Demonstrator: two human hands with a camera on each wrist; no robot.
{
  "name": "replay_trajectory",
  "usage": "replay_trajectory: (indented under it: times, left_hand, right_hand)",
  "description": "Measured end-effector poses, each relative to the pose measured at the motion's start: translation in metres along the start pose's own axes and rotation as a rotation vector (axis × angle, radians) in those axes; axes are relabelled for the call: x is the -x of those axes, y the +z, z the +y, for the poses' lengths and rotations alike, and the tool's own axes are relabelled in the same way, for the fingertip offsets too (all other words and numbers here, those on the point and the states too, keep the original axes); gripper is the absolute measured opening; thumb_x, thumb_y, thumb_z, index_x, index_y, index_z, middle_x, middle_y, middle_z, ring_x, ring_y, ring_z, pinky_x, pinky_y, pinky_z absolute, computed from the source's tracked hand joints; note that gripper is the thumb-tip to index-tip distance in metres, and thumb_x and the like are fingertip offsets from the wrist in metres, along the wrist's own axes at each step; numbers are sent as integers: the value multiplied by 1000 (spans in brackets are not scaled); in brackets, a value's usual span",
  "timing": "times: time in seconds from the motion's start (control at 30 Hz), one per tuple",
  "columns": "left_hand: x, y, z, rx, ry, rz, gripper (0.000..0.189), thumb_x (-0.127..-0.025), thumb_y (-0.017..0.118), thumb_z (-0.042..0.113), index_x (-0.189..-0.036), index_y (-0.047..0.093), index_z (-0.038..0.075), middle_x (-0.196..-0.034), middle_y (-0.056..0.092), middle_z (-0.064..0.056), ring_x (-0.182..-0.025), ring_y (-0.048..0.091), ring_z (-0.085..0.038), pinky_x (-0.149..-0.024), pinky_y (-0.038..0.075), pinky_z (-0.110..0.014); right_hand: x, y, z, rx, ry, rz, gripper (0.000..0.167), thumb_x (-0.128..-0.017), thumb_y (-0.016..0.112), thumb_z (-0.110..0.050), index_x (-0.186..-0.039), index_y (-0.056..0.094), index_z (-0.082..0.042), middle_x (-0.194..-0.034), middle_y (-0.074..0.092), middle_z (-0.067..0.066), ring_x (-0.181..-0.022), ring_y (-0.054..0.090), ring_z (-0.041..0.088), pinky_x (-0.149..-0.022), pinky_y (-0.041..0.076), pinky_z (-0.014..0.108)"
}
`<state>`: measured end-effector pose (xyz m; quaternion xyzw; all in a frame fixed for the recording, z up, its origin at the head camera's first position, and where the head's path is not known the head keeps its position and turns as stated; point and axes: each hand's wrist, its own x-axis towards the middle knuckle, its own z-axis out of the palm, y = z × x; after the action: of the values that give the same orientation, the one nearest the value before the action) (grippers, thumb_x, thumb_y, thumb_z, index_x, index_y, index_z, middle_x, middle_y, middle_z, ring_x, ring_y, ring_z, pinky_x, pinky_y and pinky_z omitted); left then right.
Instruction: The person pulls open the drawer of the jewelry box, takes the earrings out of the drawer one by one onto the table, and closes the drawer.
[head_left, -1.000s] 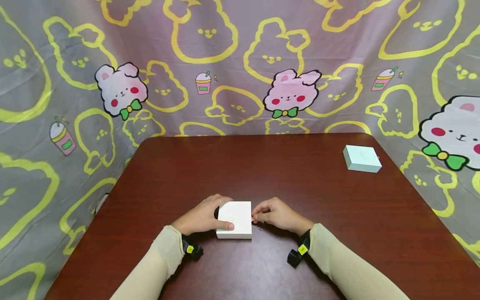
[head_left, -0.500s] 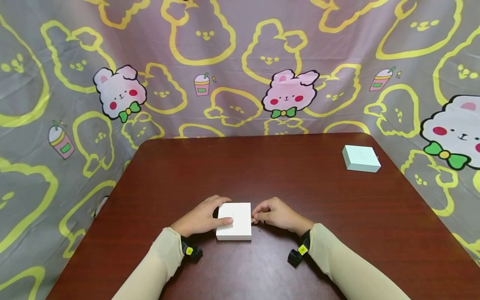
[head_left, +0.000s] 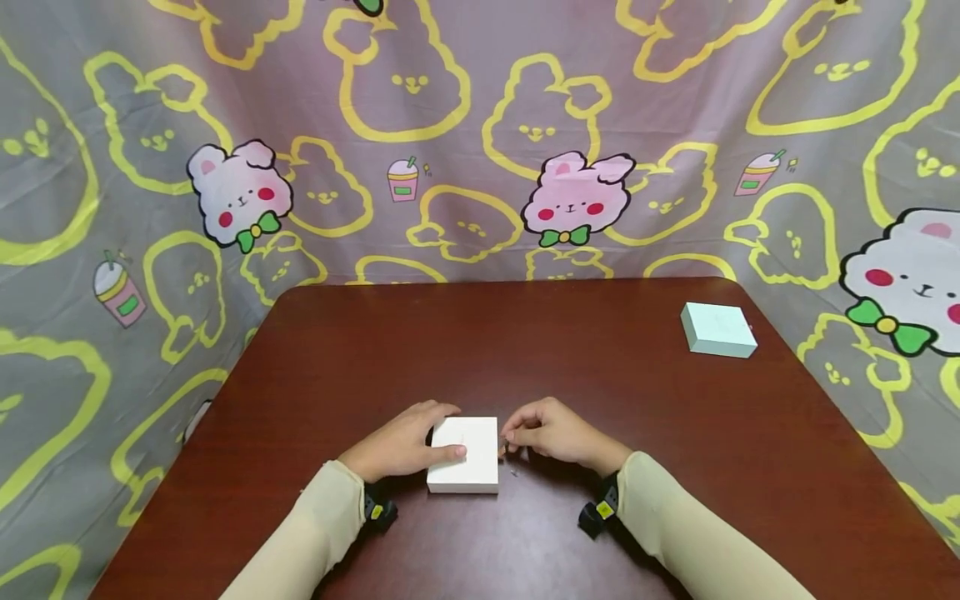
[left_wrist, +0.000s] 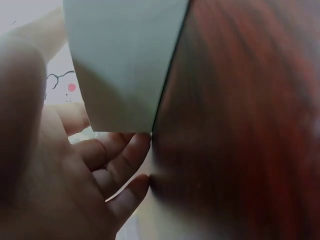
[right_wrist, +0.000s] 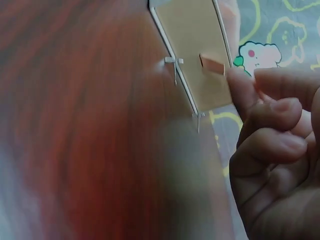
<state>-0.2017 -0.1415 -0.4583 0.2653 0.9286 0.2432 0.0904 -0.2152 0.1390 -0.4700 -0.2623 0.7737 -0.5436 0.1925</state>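
Note:
My left hand point(head_left: 401, 443) grips a flat white box point(head_left: 474, 471), its thumb on the lid and its fingers at the far left edge. In the left wrist view the box point(left_wrist: 125, 65) stands in front of several fingertips. A tan panel point(right_wrist: 187, 30) with white edges and a small copper-pink tab point(right_wrist: 212, 65) shows on the box's right side. My right hand point(head_left: 558, 433) has curled fingers, thumb and index tips together right by the tab. I cannot tell whether they pinch anything. Two small silvery pins point(right_wrist: 175, 62) lie along that side.
A pale mint box point(head_left: 718, 330) sits at the far right of the dark red-brown table point(head_left: 450, 350). A curtain with rabbit prints point(head_left: 450, 125) surrounds the table's back and sides. Black cameras point(head_left: 592, 518) are strapped to both wrists.
The head view has tilted slightly up, lowering the whole scene. My right fingertips have shifted a little toward the far side relative to the white box. My left hand keeps its grip.

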Motion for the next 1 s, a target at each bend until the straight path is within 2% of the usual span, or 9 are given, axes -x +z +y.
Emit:
replay_trajectory:
  times: [0.13,0.4,0.57,0.67,0.83,1.0]
  left_hand:
    - [-3,0,2,-42,12,-7,78,-83,60,70,-137,52,14,-127,55,-3,-118,51,-22,-95,42,-45]
    - [-10,-3,4,-88,30,29,74,-83,56,72,-130,59,14,-119,60,0,-110,56,-18,-90,45,-42]
    - [-16,-8,8,-93,45,7,72,-85,57,69,-129,60,12,-122,60,-3,-112,56,-19,-93,45,-42]
    - [-21,-12,12,-85,60,-2,70,-86,56,68,-127,61,12,-119,61,-3,-105,58,-17,-89,47,-40]
    - [-33,-18,20,-86,115,-2,61,-90,58,61,-125,63,11,-115,63,-3,-96,60,-14,-84,48,-37]
    - [-48,-21,32,-130,180,-23,53,-92,62,52,-125,63,10,-117,63,-3,-102,60,-15,-87,48,-37]
  right_hand:
    - [4,-5,1,35,-3,13,11,-92,67,-11,-96,73,-3,-78,69,9,-49,45,10,-45,38,22]
    - [19,-18,-1,57,-15,66,13,-93,66,-11,-100,72,-2,-82,70,13,-49,45,10,-45,37,22]
    - [30,-31,-3,123,-17,114,15,-93,67,-14,-99,71,-2,-74,65,13,-48,43,9,-44,36,23]
    - [37,-38,-5,135,-11,130,16,-92,68,-16,-99,71,-2,-68,60,11,-49,44,9,-45,38,24]
    - [44,-49,-8,147,5,157,17,-93,68,-16,-100,71,-1,-72,63,14,-50,46,10,-47,40,25]
    - [50,-61,-9,163,16,181,17,-92,69,-16,-101,70,-1,-71,61,16,-51,48,12,-47,40,26]
